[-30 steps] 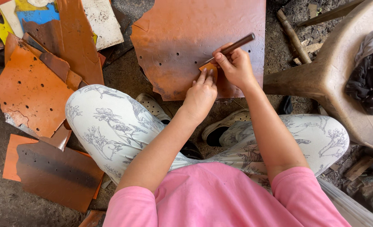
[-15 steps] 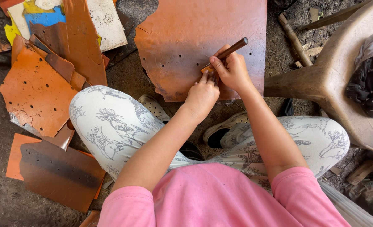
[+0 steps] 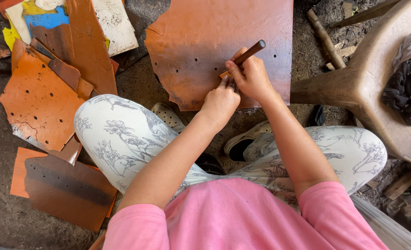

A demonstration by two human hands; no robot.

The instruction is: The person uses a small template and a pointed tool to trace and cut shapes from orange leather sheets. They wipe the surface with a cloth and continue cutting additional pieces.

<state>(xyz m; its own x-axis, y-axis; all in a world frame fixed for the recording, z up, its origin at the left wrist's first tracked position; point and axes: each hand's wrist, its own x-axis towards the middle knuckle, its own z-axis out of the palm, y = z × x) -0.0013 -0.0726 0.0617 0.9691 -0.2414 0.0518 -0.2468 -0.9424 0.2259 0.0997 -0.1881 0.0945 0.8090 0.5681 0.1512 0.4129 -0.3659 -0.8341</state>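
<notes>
The right hand (image 3: pixel 251 76) is closed around a brown rod-like tool (image 3: pixel 247 53) slanting up-right over the orange sheet (image 3: pixel 205 41), while the left hand (image 3: pixel 220 101), fingers curled, apparently steadies its lower tip

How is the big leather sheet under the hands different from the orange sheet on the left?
The big sheet lies apart under both hands; the orange sheet lies in a pile, untouched. The big sheet is larger, shading from brown to orange; the orange sheet is a brighter, even orange. The right hand holds a tool on the big sheet, beside the left hand. Both sheets have small holes and ragged edges.
</notes>
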